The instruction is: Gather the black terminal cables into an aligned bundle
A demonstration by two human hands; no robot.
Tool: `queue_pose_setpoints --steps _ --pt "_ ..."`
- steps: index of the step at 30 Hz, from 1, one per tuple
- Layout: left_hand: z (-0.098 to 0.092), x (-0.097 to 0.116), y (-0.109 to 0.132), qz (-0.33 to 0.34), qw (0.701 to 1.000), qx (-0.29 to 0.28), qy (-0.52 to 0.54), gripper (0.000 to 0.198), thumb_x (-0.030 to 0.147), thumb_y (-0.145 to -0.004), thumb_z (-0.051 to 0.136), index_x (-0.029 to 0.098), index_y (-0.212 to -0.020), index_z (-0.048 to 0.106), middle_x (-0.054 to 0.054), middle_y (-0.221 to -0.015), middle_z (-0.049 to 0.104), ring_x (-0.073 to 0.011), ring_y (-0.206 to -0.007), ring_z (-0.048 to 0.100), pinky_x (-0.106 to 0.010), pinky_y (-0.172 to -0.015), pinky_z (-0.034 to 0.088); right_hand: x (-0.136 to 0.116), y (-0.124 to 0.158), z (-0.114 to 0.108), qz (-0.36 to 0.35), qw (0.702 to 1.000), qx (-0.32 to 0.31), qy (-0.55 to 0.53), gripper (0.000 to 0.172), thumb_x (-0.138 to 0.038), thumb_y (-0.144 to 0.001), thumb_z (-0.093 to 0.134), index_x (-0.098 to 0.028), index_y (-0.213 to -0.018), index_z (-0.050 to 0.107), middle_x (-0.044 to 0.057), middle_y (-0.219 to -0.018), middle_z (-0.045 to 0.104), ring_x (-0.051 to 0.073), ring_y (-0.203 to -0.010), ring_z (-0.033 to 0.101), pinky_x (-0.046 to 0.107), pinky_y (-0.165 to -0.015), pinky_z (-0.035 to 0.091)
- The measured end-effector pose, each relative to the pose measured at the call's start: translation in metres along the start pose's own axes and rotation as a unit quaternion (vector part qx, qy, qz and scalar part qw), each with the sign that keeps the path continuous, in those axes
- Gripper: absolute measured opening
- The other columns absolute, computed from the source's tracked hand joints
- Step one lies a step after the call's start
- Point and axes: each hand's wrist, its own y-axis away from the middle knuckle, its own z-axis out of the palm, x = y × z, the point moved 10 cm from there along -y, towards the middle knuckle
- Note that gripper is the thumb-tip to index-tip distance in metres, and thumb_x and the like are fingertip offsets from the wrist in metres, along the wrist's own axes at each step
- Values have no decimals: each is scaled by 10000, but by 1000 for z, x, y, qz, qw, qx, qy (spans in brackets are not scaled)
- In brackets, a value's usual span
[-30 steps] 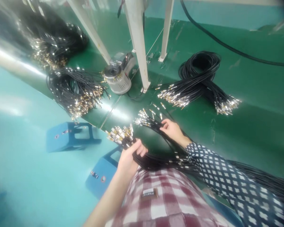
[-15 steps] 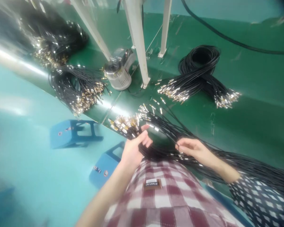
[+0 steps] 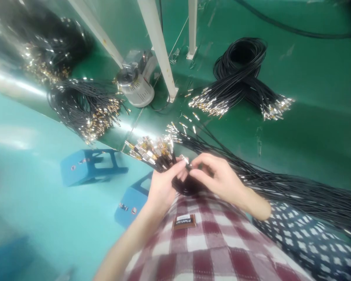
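The left hand (image 3: 165, 181) is closed around a thick bundle of black cables (image 3: 163, 160), thumb laid across the top, its metal-tipped ends fanning out just beyond the knuckles. Its forearm is bare and slants up from below. The right hand (image 3: 216, 177) comes in from the other side, palm turned inward, thumb and forefinger pinched on a cable end (image 3: 185, 159) right beside the left thumb; its other fingers curl loosely. Behind its wrist, a patterned sleeve (image 3: 312, 238) covers the forearm and is cut off by the frame. Beyond the right hand, loose cables (image 3: 286, 187) run across the green table (image 3: 316, 148) and out of view. The left fingers hide the bundle's middle, and below the hands its dark length merges into shadow, so individual cables cannot be told apart
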Motion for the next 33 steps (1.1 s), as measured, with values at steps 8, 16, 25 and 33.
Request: queue_pose_setpoints --steps 8,16,25,33 --pt "-6 0 -1 13 1000 18 14 126 103 -687 747 105 -713 623 43 -528 436 -46 -473 394 -200 -479 347 45 45 2 0 984 -114 140 150 -320 -904 566 -190 -878 636 29 -854 644 113 -637 540 240 -607 419" --pt "0 -2 2 5 1000 5 -3 143 115 -683 753 125 -778 647 43 -541 465 -53 -477 418 -195 -482 370 16 10 13 75 991 -42 -100 209 -337 -913 533 -173 -858 649 0 -664 634 103 -557 537 215 -538 427" --pt "0 -5 6 -15 1000 20 -10 158 119 -645 783 116 -717 643 15 -592 537 -62 -518 469 -187 -496 397 6 6 15 70 973 -7 -221 242 -333 -905 570 -157 -745 616 -11 -614 629 82 -532 552 191 -534 449" --pt "0 -4 7 -6 1000 29 -9 178 128 -627 789 118 -734 648 13 -611 552 -59 -511 461 -191 -493 398 6 7 16 86 978 -21 -191 284 -376 -917 540 -162 -746 613 -18 -579 601 88 -519 536 201 -529 440"
